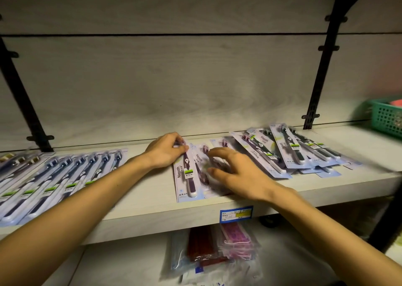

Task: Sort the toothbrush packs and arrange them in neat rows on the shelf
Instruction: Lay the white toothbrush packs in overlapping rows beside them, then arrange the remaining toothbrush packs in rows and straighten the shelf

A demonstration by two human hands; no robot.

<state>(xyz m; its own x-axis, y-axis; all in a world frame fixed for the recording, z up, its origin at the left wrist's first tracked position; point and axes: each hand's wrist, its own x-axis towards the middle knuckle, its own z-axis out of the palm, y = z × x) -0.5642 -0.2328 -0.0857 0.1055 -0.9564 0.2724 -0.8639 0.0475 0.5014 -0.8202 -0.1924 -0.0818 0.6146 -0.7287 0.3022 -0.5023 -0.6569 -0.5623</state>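
Head view shows a neat row of dark-handled toothbrush blister packs (54,177) finished at the left of the pale wooden shelf (148,211). A second row is starting mid-shelf: the left hand (166,152) pinches the top of a purple-handled toothbrush pack (187,175), while the right hand (237,172), fingers spread, hovers over or presses blurred packs beside it; which cannot be told. A loose heap of unsorted packs (289,153) remains at right, so the work seems roughly half done. Open shelf lies between the rows, and the purple pack's lower end sits close to the front edge
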